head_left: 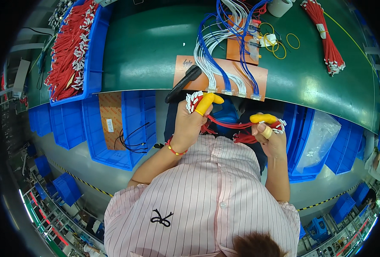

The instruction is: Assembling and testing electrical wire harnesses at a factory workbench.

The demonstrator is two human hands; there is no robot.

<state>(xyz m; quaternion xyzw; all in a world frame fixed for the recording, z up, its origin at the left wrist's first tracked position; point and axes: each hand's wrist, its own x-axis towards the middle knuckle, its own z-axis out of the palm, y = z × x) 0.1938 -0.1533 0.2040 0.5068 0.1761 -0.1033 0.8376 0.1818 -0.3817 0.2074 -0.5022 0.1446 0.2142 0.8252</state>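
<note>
Red wires (pixel 233 125) with white connectors; yellow finger cots (pixel 209 102); pink-and-white striped shirt (pixel 207 197); green table (pixel 147 51); blue bins (pixel 113 128); orange board (pixel 185 68) carried blue and white wires (pixel 218 64); red wristband (pixel 175 150).

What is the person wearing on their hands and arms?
The left hand has a yellow rubber finger cot on a finger and a thin red bead bracelet at the wrist. The right hand wears a yellow finger cot too. Both forearms are bare below short pink-striped shirt sleeves.

Both forearms bent inward, left hand (pixel 189 122) and right hand (pixel 270 136) raised with fingers curled closed.
</note>
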